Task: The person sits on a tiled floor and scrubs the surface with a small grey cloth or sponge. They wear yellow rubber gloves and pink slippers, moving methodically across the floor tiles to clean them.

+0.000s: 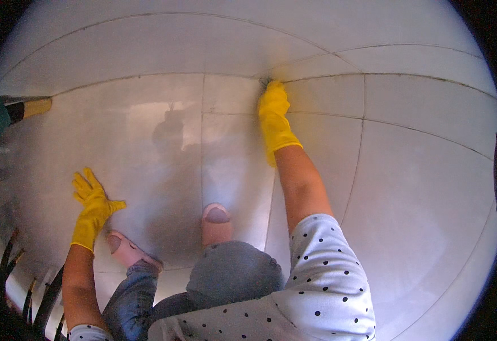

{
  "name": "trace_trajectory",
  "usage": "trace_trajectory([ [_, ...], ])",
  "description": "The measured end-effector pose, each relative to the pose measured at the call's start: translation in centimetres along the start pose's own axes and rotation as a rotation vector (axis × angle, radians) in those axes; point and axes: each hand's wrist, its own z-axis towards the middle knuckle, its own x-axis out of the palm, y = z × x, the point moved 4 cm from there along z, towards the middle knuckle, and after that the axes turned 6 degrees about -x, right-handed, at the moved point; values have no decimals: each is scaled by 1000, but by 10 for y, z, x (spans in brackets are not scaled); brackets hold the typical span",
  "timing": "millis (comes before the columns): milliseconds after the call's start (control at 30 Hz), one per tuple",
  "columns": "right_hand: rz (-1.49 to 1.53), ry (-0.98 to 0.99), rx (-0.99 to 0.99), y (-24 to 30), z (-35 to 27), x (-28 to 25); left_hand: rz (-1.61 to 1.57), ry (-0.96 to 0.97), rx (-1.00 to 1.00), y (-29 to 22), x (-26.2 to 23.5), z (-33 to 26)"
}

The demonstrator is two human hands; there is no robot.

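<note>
dotted sleeve (331,273), right grip (274,105), dark wiry tuft (264,82) at its front left

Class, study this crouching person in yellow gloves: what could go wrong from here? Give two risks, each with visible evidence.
The pink slippers could slip on the smooth, reflective floor, since the right hand is stretched far forward, perhaps upsetting balance. The left forearm might knock the dark rods, which appear close beside it.

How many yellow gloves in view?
2. One yellow glove is on the left hand, spread open, left of centre; the other glove is on the right hand, extended forward at upper centre. No others visible.
</note>
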Motion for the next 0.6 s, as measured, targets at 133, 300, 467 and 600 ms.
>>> trace_trajectory([
  [133,-75,47,-79,8,-12,-17,-7,2,-14,4,0,2],
  [300,67,-5,42,-17,14,-12,-14,-7,11,-2,0,3],
  [467,337,-306,147,12,-6,-3,21,3,-11,-5,-8,1],
  [600,362,-314,36,26,-13,-5,-10,3,11,-7,-9,-2],
])
